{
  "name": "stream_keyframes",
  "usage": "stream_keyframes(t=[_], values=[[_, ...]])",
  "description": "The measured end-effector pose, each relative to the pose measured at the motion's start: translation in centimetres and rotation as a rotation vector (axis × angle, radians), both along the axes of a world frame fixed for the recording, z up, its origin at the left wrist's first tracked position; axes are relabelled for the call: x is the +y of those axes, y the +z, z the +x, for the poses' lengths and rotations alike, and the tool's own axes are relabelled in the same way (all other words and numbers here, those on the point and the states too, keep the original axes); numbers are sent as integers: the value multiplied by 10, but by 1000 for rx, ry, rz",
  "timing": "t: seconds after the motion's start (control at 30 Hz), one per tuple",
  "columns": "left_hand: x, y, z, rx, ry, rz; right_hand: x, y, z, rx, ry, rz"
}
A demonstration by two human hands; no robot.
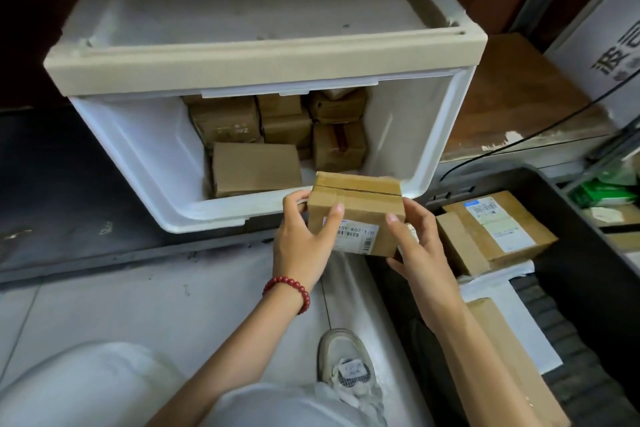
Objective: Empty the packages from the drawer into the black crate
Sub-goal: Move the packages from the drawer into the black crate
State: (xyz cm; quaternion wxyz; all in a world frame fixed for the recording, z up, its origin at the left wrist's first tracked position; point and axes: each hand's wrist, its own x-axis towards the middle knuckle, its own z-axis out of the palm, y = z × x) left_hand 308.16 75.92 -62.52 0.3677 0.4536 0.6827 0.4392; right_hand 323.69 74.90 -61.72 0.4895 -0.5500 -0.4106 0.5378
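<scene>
A small taped cardboard package (360, 208) with a white label is held in the air just in front of the open white drawer (138, 156). My left hand (301, 239) grips its left side and my right hand (419, 246) grips its right side. Inside the drawer lie several more brown packages (254, 168), stacked toward the back. The black crate (585, 274) stands to the right on the floor and holds a few packages (498, 229) and a white envelope (498, 298).
The drawer belongs to a beige-topped plastic cabinet (263, 59). A wooden board (512, 90) and a large white carton (609, 31) stand at the right rear, with a black cable (540, 132) across them. My shoe (346, 364) and knee (86, 388) are on the grey floor.
</scene>
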Motion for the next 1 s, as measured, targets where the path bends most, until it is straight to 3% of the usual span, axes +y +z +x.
stream_keyframes(t=[0.17, 0.4, 0.63, 0.87, 1.0], values=[[6, 2, 4, 15, -28, 42, 1, -6, 2, 26, -32, -61], [3, 17, 6, 229, -162, 196, -3, -10, 7, 171, -68, -187], [-2, 23, 0, -43, -14, 59, -6, 1, 3, 187, -16, -40], [-3, 23, -10, -6, -12, -8, -3, 5, -2, 205, -24, 86], [-7, 27, -12, -89, 19, 11, -2, 4, -2, 171, -18, 124]])
